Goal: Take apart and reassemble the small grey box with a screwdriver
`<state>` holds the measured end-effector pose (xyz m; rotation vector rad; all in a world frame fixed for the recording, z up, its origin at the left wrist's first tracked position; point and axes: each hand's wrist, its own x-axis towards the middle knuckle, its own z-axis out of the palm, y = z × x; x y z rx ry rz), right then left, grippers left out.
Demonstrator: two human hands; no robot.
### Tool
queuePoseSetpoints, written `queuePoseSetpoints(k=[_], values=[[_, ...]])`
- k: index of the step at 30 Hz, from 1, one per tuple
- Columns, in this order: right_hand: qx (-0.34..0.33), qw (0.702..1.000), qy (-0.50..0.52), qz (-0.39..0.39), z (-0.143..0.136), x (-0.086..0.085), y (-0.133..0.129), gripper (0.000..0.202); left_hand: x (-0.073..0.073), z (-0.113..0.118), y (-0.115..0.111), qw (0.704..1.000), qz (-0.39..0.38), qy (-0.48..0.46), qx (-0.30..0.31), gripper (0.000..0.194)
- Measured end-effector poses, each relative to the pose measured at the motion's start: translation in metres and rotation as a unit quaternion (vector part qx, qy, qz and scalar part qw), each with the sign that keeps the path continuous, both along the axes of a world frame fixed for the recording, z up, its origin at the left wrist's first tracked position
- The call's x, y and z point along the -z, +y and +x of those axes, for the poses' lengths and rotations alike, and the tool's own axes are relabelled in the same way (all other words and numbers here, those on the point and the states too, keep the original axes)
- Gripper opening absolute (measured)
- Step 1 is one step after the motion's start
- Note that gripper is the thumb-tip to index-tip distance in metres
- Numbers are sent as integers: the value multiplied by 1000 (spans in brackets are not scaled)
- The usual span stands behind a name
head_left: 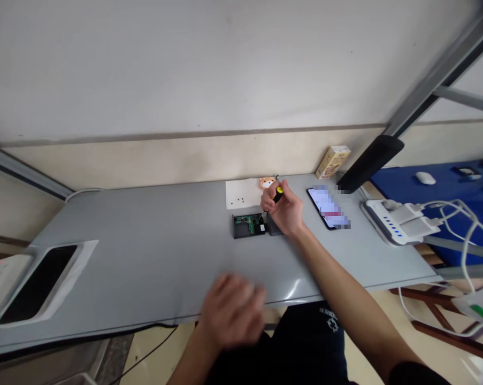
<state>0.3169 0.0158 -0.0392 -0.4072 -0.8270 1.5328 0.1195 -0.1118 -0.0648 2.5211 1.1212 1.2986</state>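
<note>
My right hand (284,211) is closed around a screwdriver (278,194) with a black and yellow handle. Its thin shaft points down and left toward a green circuit board (247,223), which sits in an open black case (241,233); whether the tip touches it I cannot tell. A dark grey part (274,229) lies against the case's right side, partly hidden under the hand. Behind the case, several tiny dark screws (238,200) rest on a white sheet (245,188). Nearer to me, my left hand (235,310) hovers over the table's front edge, its fingers smeared by motion.
On the grey table (145,251) a lit phone (328,207) lies right of my hand, with a small carton (332,162) behind it. A white power strip (393,222) with plugs and cables stands at the right. Another dark-screened phone (40,283) lies far left.
</note>
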Motion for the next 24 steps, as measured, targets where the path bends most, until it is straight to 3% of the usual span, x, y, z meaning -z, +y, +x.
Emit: queuePoseSetpoints(k=[1, 5, 7, 10, 17, 21, 24], values=[[1, 1000, -3, 3, -1, 0, 0, 43, 0, 8, 12, 1000, 1, -30, -7, 10], [13, 1000, -19, 6, -2, 0, -1, 42, -7, 36, 95, 982, -86, -144, -88, 17], [16, 1000, -25, 7, -2, 0, -1, 42, -8, 39, 131, 984, -120, -116, -66, 17], [14, 1000, -24, 14, 0, 0, -1, 43, -4, 27, 159, 987, -149, -65, 9, 20], [32, 999, -19, 2, 1, -1, -1, 43, 17, -12, 155, 985, -161, -34, 55, 18], [21, 1000, -9, -5, 0, -2, -1, 42, 18, -15, 141, 984, -143, 14, 101, 16], [11, 1000, -12, -11, 0, -2, -2, 42, 13, -13, 133, 982, -133, 72, 110, 26]])
